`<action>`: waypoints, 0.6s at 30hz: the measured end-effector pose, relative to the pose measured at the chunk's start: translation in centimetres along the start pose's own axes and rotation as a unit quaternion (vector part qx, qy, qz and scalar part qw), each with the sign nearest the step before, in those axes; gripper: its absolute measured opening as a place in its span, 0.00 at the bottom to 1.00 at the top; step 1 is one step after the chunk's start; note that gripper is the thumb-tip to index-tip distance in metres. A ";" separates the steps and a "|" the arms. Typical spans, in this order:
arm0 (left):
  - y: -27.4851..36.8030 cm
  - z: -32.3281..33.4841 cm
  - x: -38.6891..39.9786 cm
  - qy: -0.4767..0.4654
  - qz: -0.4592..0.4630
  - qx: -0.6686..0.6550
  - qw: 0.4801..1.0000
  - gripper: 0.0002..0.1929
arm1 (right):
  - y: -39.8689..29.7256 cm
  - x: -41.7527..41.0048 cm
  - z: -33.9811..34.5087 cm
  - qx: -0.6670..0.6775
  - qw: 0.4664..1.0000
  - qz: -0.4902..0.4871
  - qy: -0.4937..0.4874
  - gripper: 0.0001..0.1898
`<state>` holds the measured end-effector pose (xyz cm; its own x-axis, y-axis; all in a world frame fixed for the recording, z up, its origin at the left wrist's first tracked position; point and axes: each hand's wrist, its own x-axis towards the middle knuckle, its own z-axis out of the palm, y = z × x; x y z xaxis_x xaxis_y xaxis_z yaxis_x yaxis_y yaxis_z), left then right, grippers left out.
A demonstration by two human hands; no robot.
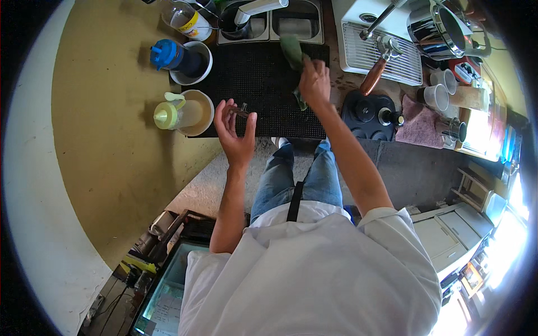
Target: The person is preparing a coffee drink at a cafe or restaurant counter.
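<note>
My left hand is raised at the near left of a black rubber bar mat. Its fingers curl around a small clear item, perhaps a glass, mostly hidden against the dark mat. My right hand is over the mat's right side, gripping a green cloth. One part of the cloth sticks up toward the sinks, slightly blurred; another hangs below the fingers.
Left of the mat, two squeeze bottles, one yellow-capped and one blue-capped, stand in tubs. Steel sink basins lie beyond. At right are an espresso machine's drip tray, a portafilter, a tamping mat and a pink cloth.
</note>
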<state>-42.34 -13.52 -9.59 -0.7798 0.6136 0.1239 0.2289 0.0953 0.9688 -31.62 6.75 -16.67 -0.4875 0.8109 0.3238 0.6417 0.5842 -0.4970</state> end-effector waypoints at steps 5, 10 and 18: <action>0.1 0.0 1.2 -0.029 0.016 0.026 0.999 0.39 | -5.7 -7.4 0.3 0.060 0.981 -0.087 -0.161 0.14; 0.8 0.2 2.8 -0.055 0.054 0.081 0.994 0.41 | -7.2 -11.4 -1.7 0.403 0.896 0.087 -0.169 0.16; 0.8 2.5 3.9 -0.067 0.078 0.183 0.978 0.38 | -3.3 -9.4 -9.4 0.746 0.440 0.473 -0.165 0.12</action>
<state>-43.74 -9.09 -8.85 -0.6421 0.7372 0.2105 0.5508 0.2526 0.7955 -23.58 -2.42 -10.48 -0.6371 0.4746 -0.6074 -0.3326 -0.8801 -0.3388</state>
